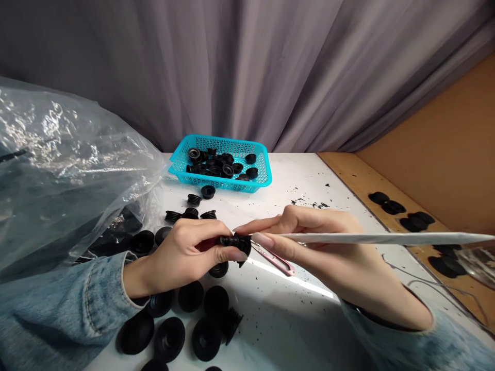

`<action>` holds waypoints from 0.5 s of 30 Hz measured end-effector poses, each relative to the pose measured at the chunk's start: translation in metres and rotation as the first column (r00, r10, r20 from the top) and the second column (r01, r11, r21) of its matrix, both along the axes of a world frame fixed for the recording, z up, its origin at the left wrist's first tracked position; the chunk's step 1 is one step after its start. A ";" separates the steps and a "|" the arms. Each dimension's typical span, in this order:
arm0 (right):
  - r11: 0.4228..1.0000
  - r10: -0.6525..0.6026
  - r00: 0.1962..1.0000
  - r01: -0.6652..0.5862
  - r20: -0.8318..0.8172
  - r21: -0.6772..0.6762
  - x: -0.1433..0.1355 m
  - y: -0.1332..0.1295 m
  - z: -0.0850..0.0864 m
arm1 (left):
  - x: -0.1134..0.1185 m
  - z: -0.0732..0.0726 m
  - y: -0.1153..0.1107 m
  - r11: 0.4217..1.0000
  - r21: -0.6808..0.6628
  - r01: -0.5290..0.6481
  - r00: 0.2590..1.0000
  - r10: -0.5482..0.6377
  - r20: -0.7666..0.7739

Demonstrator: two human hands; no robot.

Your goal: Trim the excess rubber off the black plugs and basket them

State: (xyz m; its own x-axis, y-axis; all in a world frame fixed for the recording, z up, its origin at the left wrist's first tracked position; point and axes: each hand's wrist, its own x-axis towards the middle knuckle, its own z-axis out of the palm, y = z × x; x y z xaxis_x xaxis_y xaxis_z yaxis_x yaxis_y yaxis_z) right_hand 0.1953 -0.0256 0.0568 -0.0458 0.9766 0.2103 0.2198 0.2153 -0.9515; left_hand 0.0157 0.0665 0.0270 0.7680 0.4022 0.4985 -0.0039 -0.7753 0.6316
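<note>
My left hand (189, 252) is closed, its thumb and fingers pinching a small black ribbed rubber piece (234, 241). At the piece's right side, the fingertips of my right hand (297, 234) are pressed close together. A long, pale, tapered stick (386, 238) runs between the right thumb and fingers and out to the right; its kind is unclear. Below those fingertips shows a pink metal tool (276, 260) with a long slot; whether the hand holds it I cannot tell. Several black rubber cups (169, 338) lie around and below my left hand.
Behind the hands stands a turquoise basket (266, 165) with several black ribbed pieces in it. A large clear plastic bag (77, 154) bulges at the left. More black discs (416, 220) lie on the wooden strip at right. Black scraps (309, 203) litter the white table (294, 175).
</note>
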 end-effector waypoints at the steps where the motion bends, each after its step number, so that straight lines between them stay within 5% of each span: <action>1: 1.000 0.001 1.000 -0.001 0.000 0.000 0.000 0.000 0.000 | 0.000 0.000 0.000 1.000 -0.005 0.001 1.000 -0.001 -0.006; 8: 0.999 -0.037 0.999 0.036 0.036 0.019 -0.002 0.001 -0.004 | 0.001 -0.001 0.000 1.000 -0.025 -0.007 1.000 0.006 -0.013; 15: 0.966 -0.256 0.966 0.257 0.042 -0.023 0.002 0.002 0.001 | 0.000 -0.003 0.003 0.999 0.010 -0.036 0.999 0.036 -0.005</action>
State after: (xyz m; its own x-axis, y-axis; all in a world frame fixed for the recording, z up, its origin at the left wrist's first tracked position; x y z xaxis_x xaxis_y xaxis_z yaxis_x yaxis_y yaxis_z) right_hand 0.1973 -0.0234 0.0573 0.1990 0.9622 0.1861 0.3010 0.1207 -0.9460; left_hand 0.0162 0.0690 0.0242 0.7557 0.4250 0.4983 0.0275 -0.7808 0.6242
